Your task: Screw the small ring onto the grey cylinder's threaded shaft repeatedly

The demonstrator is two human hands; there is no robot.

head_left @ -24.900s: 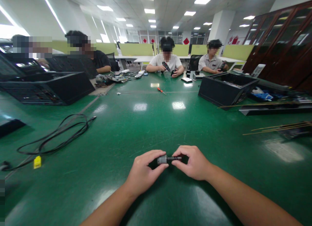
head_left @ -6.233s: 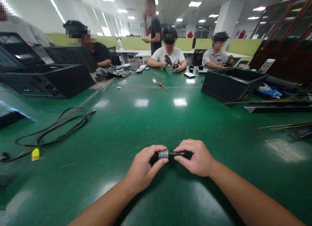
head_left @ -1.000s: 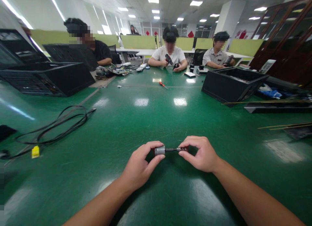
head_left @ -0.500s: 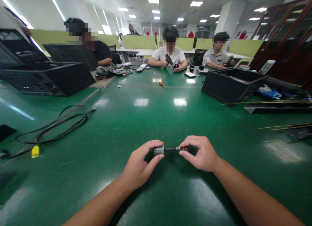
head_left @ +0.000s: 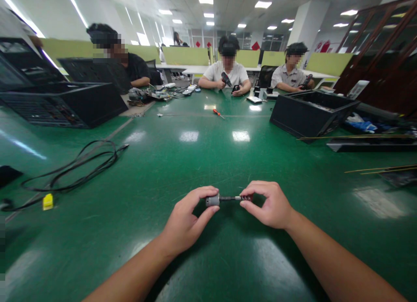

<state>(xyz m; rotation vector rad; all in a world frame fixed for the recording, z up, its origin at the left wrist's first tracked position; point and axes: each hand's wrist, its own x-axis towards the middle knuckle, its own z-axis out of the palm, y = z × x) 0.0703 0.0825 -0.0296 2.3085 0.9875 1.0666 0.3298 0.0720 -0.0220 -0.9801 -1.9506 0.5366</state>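
Grey cylinder (head_left: 213, 200) between left fingers (head_left: 208, 191)

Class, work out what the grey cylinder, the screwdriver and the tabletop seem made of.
Grey cylinder: probably metal, satin, from its soft sheen.
Screwdriver: handle likely plastic, bright orange; shaft slim, pale, perhaps metal.
Tabletop: glossy green, mirroring bright patches; painted or plastic, unclear.

Open-plan office, doubling as electronics workshop. Low lime-green partitions (head_left: 185, 56), white desks (head_left: 195, 71), ceiling light panels (head_left: 206, 0), dark wood cabinet (head_left: 384, 46) with glazed doors. Large green worktable (head_left: 195, 163) bearing 2 black computer cases (head_left: 296, 119), 1 orange-handled screwdriver (head_left: 217, 113), and a heap, probably circuit boards (head_left: 153, 94), blurred at this range.
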